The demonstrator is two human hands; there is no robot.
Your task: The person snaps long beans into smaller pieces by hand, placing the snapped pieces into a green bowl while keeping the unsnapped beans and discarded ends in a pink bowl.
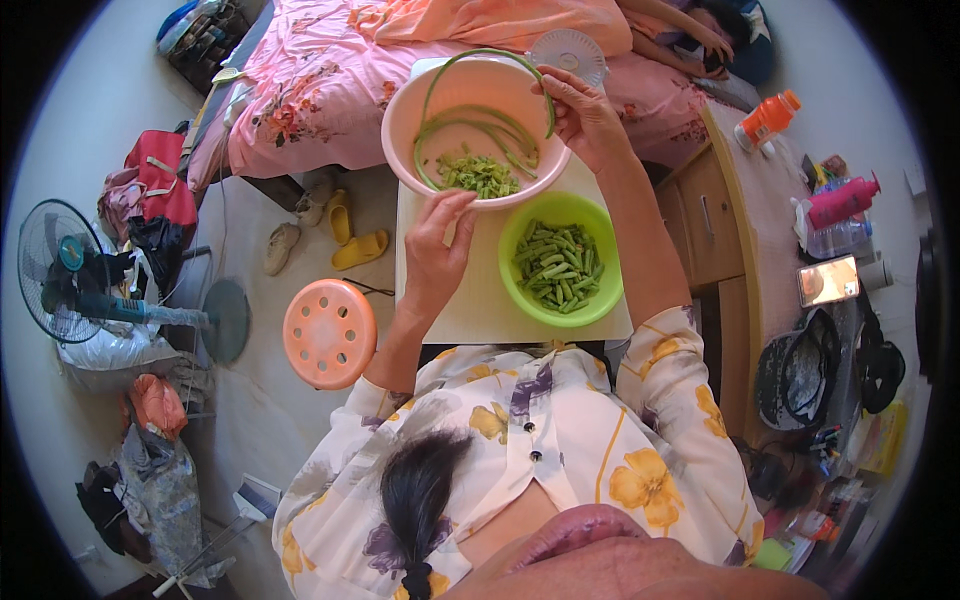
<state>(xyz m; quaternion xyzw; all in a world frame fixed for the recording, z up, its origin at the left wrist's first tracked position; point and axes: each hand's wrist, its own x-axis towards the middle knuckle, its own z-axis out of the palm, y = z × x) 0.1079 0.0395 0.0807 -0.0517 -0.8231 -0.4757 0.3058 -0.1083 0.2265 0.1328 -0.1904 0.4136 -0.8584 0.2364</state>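
Note:
My right hand pinches a long green bean near one end, above the far right rim of a pink plastic basin. The bean arcs over the basin and comes down on the left to the fingers of my left hand. That hand is at the basin's near rim; its fingers hide whether they grip the bean. Inside the basin are several whole long beans and a heap of small green trimmings. A lime-green bowl nearer me holds short cut bean pieces.
Both vessels stand on a small pale table. A bed is behind it, where a person lies. An orange stool and a fan are at left. A cabinet with a phone borders the right.

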